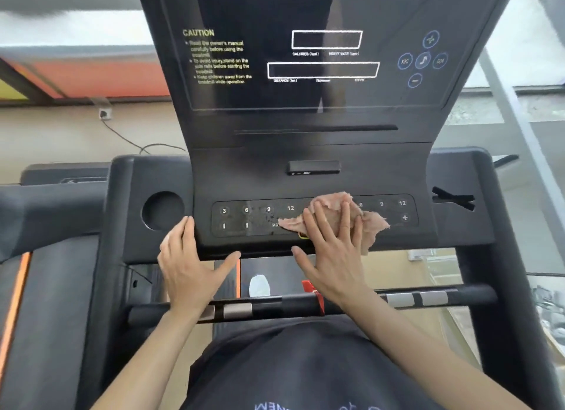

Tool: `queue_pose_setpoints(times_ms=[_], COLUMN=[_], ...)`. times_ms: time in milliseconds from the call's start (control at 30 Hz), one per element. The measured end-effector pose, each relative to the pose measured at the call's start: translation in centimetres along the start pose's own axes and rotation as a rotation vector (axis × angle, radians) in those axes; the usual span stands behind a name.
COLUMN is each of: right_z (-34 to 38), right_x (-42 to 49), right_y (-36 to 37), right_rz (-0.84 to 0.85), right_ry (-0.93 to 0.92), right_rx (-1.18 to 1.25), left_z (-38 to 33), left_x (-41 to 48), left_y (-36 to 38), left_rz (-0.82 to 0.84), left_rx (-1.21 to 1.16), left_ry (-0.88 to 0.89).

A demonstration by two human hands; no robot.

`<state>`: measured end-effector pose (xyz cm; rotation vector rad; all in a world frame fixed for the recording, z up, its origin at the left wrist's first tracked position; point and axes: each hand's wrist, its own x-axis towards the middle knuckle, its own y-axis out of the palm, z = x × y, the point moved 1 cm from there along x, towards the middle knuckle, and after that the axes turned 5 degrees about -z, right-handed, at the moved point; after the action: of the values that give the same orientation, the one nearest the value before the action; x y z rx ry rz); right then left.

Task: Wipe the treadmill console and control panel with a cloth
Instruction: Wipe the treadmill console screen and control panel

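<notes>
Matte black plastic forms the round cup holder (163, 211) at left. Beside it the left hand (189, 266) rests with straight fingers on the panel's edge, gripping nothing. The glossy control panel (260, 223) shows keys 3, 6, 9, 12. At its middle, the crumpled pink cloth (328, 200) lies pressed under the right hand (333, 250), whose fingers are spread flat. Above, the console (336, 95) reads CAUTION and PROGAM/MODE.

Cloth (374, 223) hides middle buttons of control panel (250, 218); PR label (275, 225) cut short by it. Right hand (331, 250) covers most of cloth. Console (275, 12) top cut off at far edge. Caution text (218, 58) blurred, partly unreadable. Shirt print (269, 406) cut by near edge.
</notes>
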<state>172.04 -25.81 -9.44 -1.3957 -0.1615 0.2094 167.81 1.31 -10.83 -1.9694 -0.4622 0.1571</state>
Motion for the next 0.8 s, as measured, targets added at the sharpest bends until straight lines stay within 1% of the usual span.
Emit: queue_pose_setpoints(times_ms=[133,233,367,467,600,667,700,800], right_z=[3.0,5.8,10.3,12.9,12.8,11.8,11.3,9.1], right_x=[1.3,2.1,3.6,4.1,3.9,3.8,3.7,2.9], right_y=[0.5,1.1,2.0,2.8,3.3,3.3,3.2,2.7], right_rz=[0.030,0.055,0.121,0.119,0.086,0.078,0.074,0.055], right_ry=[-0.063,-0.132,-0.347,-0.503,-0.696,-0.710,-0.680,-0.479], right_rx=[0.001,-0.012,0.004,0.002,-0.026,-0.041,-0.048,-0.058], left_z=[0.7,1.4,2.8,4.4,5.8,5.8,5.7,4.9], left_x=[0.2,0.3,0.8,1.2,0.2,0.1,0.1,0.0], left_y=[0.2,0.0,-0.8,-1.4,-1.3,-1.2,-1.2,-1.0], left_rz=[-0.014,-0.012,-0.005,-0.032,-0.022,-0.023,-0.031,-0.051], left_rx=[-0.043,-0.066,-0.134,-0.144,-0.181,-0.180,-0.175,-0.146], left_ry=[0.016,0.060,0.164,0.216,0.282,0.287,0.277,0.257])
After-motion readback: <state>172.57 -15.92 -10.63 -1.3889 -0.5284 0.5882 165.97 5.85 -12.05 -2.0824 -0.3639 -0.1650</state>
